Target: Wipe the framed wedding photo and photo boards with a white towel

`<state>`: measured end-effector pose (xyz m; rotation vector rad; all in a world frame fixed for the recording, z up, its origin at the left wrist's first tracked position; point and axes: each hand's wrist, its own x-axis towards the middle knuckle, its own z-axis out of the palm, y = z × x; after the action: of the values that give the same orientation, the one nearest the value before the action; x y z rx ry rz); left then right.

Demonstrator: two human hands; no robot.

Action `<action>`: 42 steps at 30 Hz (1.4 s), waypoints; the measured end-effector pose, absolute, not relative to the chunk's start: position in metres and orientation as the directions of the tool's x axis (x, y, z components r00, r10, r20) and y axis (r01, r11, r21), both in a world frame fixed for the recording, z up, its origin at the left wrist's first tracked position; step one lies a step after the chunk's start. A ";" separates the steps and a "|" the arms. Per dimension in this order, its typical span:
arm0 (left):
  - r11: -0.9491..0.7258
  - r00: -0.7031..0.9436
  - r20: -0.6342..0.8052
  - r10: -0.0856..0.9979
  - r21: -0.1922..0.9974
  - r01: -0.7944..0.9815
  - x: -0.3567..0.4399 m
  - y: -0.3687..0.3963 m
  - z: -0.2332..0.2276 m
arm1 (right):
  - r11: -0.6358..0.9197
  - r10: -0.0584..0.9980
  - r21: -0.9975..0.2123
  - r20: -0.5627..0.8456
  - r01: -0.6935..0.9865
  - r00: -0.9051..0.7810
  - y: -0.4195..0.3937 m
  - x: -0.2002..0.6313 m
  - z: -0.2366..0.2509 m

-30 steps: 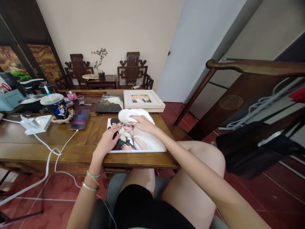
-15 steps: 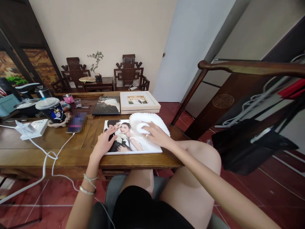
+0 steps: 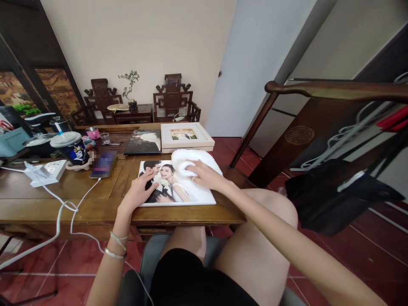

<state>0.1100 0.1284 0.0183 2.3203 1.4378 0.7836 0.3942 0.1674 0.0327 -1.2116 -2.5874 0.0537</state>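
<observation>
Your left hand point(image 3: 140, 188) lies on the near left part of the photo point(image 3: 174, 191), its fingers a little spread and the thumb out toward the right. Your right hand point(image 3: 207, 175) has its fingers closed about a bunched fold of the white cloth point(image 3: 200, 157); how the thumb grips underneath, you can't tell from here. The cloth spreads around and beyond those right fingers, covering the far right part of the photo and reaching past its far edge. The photo rests flat on the table point(image 3: 188, 216), under your left fingers and under the cloth your right fingers hold. Its printed couple shows between your two hands, to the right of your left fingertips.

Straight beyond your left fingertips is a dark picture point(image 3: 143, 142), flat on the table. Just right of that, beyond your right fingers and near the cloth's far side, sits a pale frame point(image 3: 202, 132). To the left of your left fingers is the phone point(image 3: 104, 164), its screen blurred, with a cable point(image 3: 84, 193) plugged into its near end. Farther left of the same fingers come the lidded cup point(image 3: 72, 148) and, nearer you, the power strip point(image 3: 52, 172).
</observation>
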 end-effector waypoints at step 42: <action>-0.358 0.279 0.229 0.933 0.494 0.792 0.109 0.131 0.010 | 0.637 0.766 -0.162 0.241 0.753 -0.596 0.187 0.392 0.034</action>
<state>0.1093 0.1307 0.0097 2.2684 1.5806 0.7070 0.3924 0.1872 0.0342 -1.2251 -2.5727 0.0620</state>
